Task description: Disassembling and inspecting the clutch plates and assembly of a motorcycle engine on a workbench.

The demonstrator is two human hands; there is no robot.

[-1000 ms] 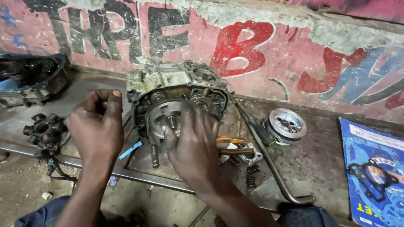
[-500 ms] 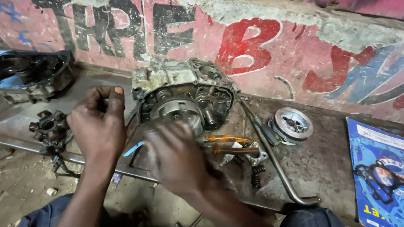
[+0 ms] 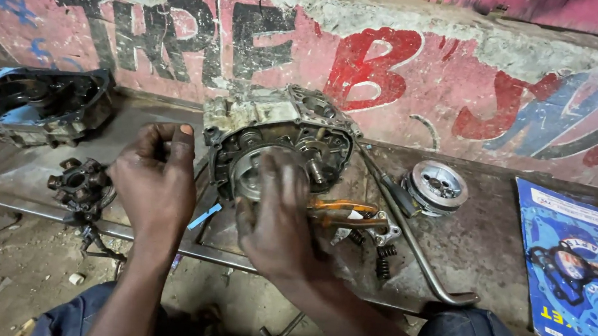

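The engine [image 3: 280, 140] sits upright on the table [image 3: 474, 243], near the middle, its open side facing the person. The left hand [image 3: 155, 180] is raised just left of the engine, back toward the camera, fingers [image 3: 170, 144] curled loosely inward; whether they grip anything cannot be told. The right hand [image 3: 276, 217] reaches forward over the engine's open face, fingers [image 3: 287, 174] spread and laid on the round clutch [image 3: 254, 175] inside it, covering much of that part, not closed around it.

Just right of the engine, half hidden by the right hand, lie orange-handled pliers [image 3: 342, 212], and beyond them a few dark springs [image 3: 381, 260] and a long bent steel bar [image 3: 416, 245] running toward the table's near edge. A round silver plate [image 3: 434, 187] lies further right of the engine. Left of the engine, past the left hand, rests a small dark gear hub [image 3: 78, 185], and well left a black engine cover [image 3: 35, 102], hollow side up.

Far right of the engine lies a flat blue rectangular packet [image 3: 578, 271] printed with a gasket outline. Behind the engine runs a pink wall [image 3: 425, 70] with large black and red painted letters
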